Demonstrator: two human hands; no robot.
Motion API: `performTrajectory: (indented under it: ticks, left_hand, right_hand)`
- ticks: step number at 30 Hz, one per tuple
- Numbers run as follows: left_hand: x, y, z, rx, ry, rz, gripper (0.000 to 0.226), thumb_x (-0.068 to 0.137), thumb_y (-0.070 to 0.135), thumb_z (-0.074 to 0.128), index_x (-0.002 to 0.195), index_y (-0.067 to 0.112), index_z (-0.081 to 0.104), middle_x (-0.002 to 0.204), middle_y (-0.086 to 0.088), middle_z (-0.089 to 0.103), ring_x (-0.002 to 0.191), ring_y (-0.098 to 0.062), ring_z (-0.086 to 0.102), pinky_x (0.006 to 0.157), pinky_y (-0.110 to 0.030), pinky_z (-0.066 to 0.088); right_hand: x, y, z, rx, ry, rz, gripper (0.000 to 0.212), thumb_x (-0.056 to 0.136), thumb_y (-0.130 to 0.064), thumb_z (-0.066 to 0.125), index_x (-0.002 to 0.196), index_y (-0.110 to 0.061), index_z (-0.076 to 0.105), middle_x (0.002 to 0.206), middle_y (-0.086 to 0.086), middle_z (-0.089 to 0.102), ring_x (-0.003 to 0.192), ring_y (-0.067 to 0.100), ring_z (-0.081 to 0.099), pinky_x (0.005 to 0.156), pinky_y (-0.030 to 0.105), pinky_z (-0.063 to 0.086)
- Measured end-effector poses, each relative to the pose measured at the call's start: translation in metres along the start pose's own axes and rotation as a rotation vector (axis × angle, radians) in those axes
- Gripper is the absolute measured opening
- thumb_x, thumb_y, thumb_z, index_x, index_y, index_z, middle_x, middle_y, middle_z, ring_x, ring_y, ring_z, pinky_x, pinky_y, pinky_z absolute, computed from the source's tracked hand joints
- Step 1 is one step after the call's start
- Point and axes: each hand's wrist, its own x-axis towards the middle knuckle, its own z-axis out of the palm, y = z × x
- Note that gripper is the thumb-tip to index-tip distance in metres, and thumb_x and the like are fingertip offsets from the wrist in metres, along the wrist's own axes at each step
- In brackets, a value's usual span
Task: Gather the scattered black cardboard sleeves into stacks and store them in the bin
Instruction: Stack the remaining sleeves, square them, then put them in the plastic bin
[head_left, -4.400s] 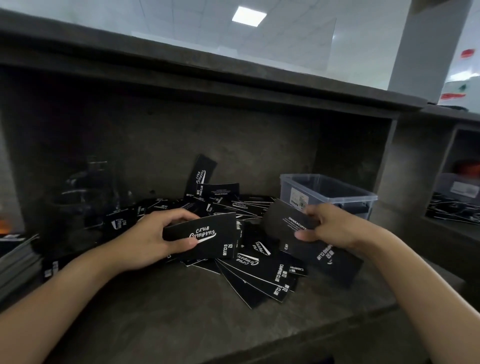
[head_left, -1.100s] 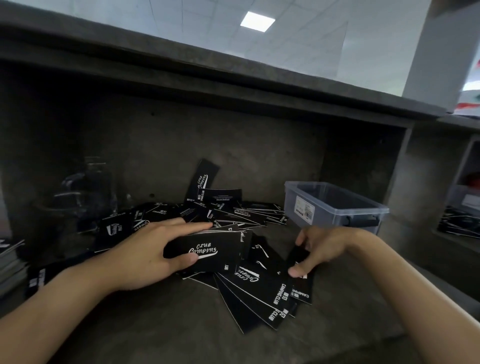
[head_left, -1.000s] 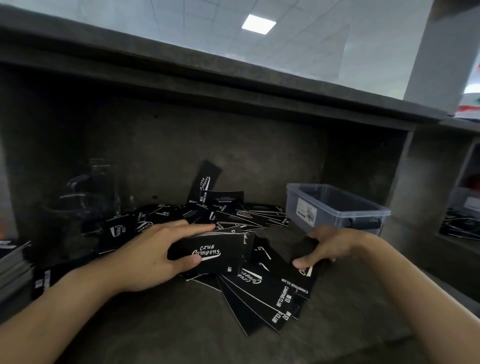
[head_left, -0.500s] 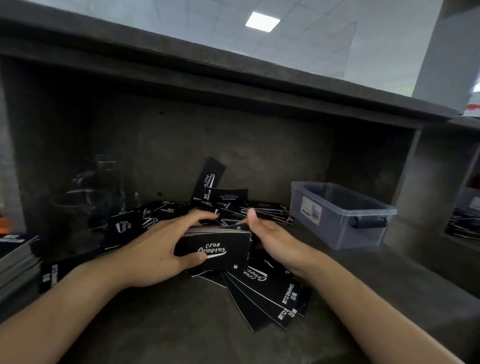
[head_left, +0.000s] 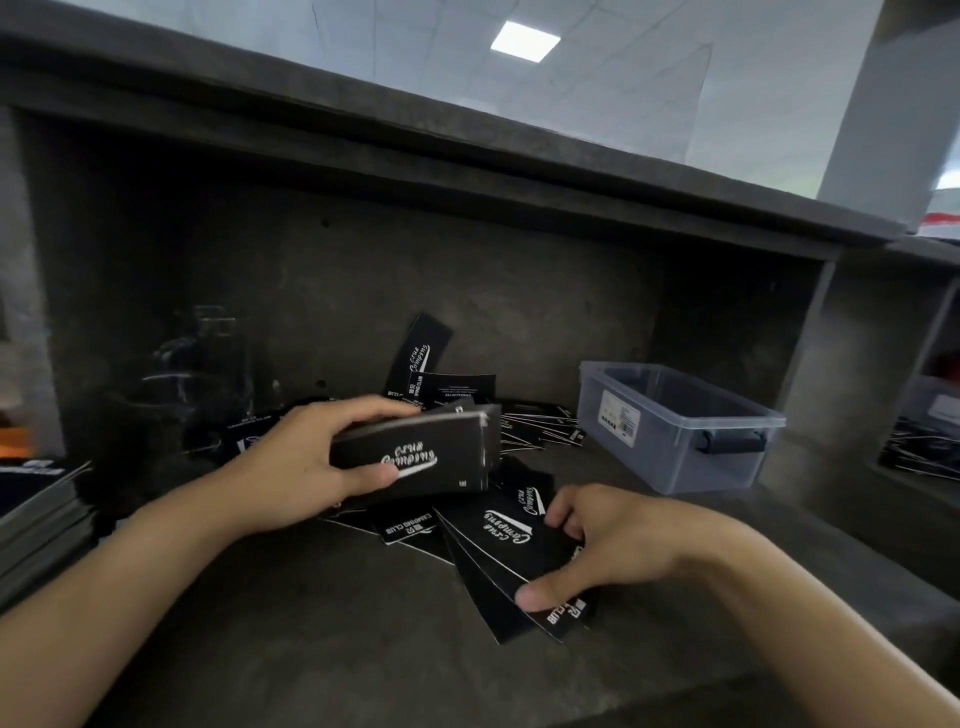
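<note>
Left hand (head_left: 311, 462) is clenched round a thick stack (head_left: 415, 457) of black sleeves, thumb on the printed front face, fingers over the top edge. The stack is held off the shelf (head_left: 311, 623) at frame centre. Right hand (head_left: 613, 540) is lower right of centre, thumb pressing the near edge and fingers curled on the far edge of the fanned sleeves (head_left: 498, 540), which lie flat on the shelf. It is grasping them, not lifted as far as I can tell. Loose sleeves (head_left: 530, 431) lie scattered behind the stack toward the back wall, with one leaning sleeve (head_left: 421, 353) propped up against it. Bin (head_left: 727, 467) sits right of centre, apart from both hands, lid off, no sleeves visible inside from this angle. At the left edge of frame there's a side pile (head_left: 36, 509) of flat dark pieces, blurry, can't tell if it's the same item. Progress, my read: early to mid. One stack is built in hand and nothing is stored yet. The fan and back scatter are left to gather, then the drop into the bin
</note>
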Motion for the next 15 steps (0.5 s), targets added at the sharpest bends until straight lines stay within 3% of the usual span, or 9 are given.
performTrajectory:
  ticks: [2,4,6,9,10,12,15]
  left_hand:
    - [0.000,-0.001,-0.009,-0.110,0.059,-0.018,0.053,0.085,0.019,0.082,0.129,0.041,0.063,0.115,0.013,0.073,0.106,-0.008,0.070,0.091,-0.035,0.059]
    - [-0.001,-0.001,-0.013,-0.185,0.104,-0.023,0.052,0.082,0.025,0.083,0.129,0.038,0.064,0.114,0.010,0.074,0.105,-0.011,0.071,0.089,-0.031,0.057]
    - [-0.002,0.000,-0.012,-0.237,0.101,-0.031,0.052,0.082,0.020,0.084,0.129,0.033,0.064,0.113,0.010,0.075,0.106,-0.009,0.071,0.086,-0.023,0.055]
    - [-0.002,0.002,-0.010,-0.258,-0.004,-0.056,0.051,0.084,0.009,0.079,0.128,0.030,0.066,0.115,0.009,0.074,0.108,-0.010,0.070,0.085,-0.021,0.056]
    - [-0.002,0.002,-0.008,-0.225,-0.048,-0.057,0.051,0.083,0.009,0.081,0.128,0.030,0.067,0.116,0.011,0.073,0.109,-0.010,0.070,0.086,-0.023,0.057]
    - [-0.001,0.002,-0.002,-0.170,-0.119,-0.066,0.051,0.081,0.007,0.084,0.124,0.031,0.070,0.118,0.014,0.073,0.111,-0.007,0.069,0.092,-0.024,0.056]
    - [-0.002,-0.001,0.005,-0.153,-0.162,-0.084,0.052,0.079,0.006,0.085,0.120,0.033,0.071,0.117,0.014,0.072,0.112,-0.003,0.067,0.100,-0.025,0.052]
  right_hand:
    - [0.009,0.006,-0.004,0.138,-0.018,-0.041,0.073,0.060,-0.058,0.093,0.122,-0.030,0.064,0.117,-0.010,0.072,0.109,0.011,0.068,0.100,0.035,0.055]
    - [0.017,0.013,-0.005,0.214,0.077,-0.092,0.052,0.075,-0.042,0.088,0.120,-0.027,0.065,0.111,-0.006,0.075,0.102,0.012,0.071,0.085,0.031,0.061]
    - [0.026,0.019,-0.008,0.288,0.312,-0.137,0.031,0.088,-0.029,0.080,0.114,-0.022,0.065,0.103,-0.002,0.075,0.091,0.015,0.074,0.070,0.031,0.063]
    - [0.040,0.031,-0.023,0.296,0.659,-0.304,0.014,0.092,-0.023,0.075,0.105,-0.022,0.070,0.095,-0.007,0.075,0.087,0.006,0.072,0.077,0.037,0.060]
    - [0.043,0.032,-0.029,0.263,0.663,-0.376,0.012,0.093,-0.021,0.074,0.104,-0.024,0.070,0.094,-0.011,0.074,0.089,0.001,0.070,0.080,0.031,0.056]
    - [0.048,0.026,-0.037,0.235,0.506,-0.502,0.011,0.099,-0.018,0.065,0.108,-0.023,0.068,0.098,-0.013,0.074,0.095,0.002,0.070,0.082,0.022,0.052]
    - [0.059,0.008,-0.042,0.173,0.313,-0.530,0.020,0.106,-0.017,0.053,0.121,-0.011,0.064,0.113,0.002,0.073,0.105,0.015,0.070,0.078,0.018,0.053]
